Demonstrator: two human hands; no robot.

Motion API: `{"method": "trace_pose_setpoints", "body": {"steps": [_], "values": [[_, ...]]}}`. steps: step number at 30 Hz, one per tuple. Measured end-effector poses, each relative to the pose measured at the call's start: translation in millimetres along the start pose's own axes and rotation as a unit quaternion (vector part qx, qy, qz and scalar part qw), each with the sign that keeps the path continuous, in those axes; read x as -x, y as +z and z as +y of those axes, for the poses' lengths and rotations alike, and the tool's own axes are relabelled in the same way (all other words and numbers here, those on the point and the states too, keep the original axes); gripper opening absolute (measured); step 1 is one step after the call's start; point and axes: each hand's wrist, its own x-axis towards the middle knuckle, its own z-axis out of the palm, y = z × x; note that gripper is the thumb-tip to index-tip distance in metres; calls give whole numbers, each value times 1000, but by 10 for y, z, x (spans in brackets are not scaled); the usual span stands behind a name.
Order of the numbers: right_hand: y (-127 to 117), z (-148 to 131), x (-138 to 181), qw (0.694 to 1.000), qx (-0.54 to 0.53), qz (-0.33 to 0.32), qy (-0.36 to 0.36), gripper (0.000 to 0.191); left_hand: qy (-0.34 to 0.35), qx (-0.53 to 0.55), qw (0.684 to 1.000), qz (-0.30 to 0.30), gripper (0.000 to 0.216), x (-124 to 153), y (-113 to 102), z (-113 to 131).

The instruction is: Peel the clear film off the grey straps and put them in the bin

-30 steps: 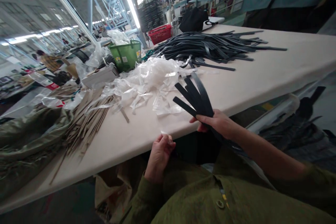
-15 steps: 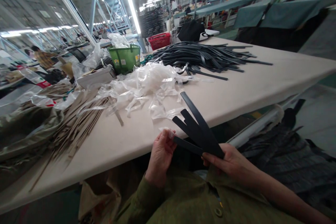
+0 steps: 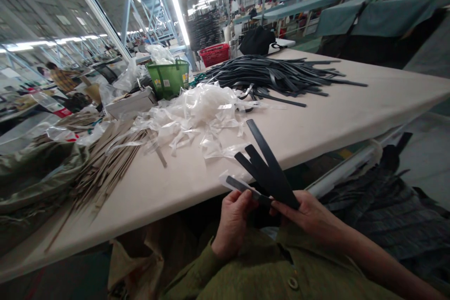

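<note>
Fanned out from my right hand [image 3: 298, 211] are several flat black strips [image 3: 269, 173], pinched together at their lower ends. One more black strip [image 3: 234, 183] points left from the same grip. My left hand [image 3: 237, 220] pinches that strip between thumb and fingers partway along it. A whitish see-through film [image 3: 224, 180] lies along the strip's free end, beyond my left fingertips. Both hands are just off the near edge of the table.
On the table [image 3: 337, 122] lie a heap of clear film scraps [image 3: 207, 103], a pile of dark strips [image 3: 270, 75] and a bundle of brown strips [image 3: 108, 164]. A green bag [image 3: 168, 79] and a red basket [image 3: 214, 55] stand behind. Dark material [image 3: 379, 215] lies below right.
My left hand has slid right along the single strip, closer to my right hand. Film now shows along the strip's free end. My right hand keeps its grip.
</note>
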Motion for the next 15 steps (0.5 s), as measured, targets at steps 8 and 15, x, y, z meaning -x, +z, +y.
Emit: {"method": "trace_pose_setpoints", "body": {"steps": [8, 15], "values": [[-90, 144, 90, 998, 37, 40, 17, 53, 30, -21, 999, 21, 27, 70, -70, -39], [-174, 69, 51, 999, 26, -12, -20, 47, 89, -94, 991, 22, 28, 199, -95, -12]]}}
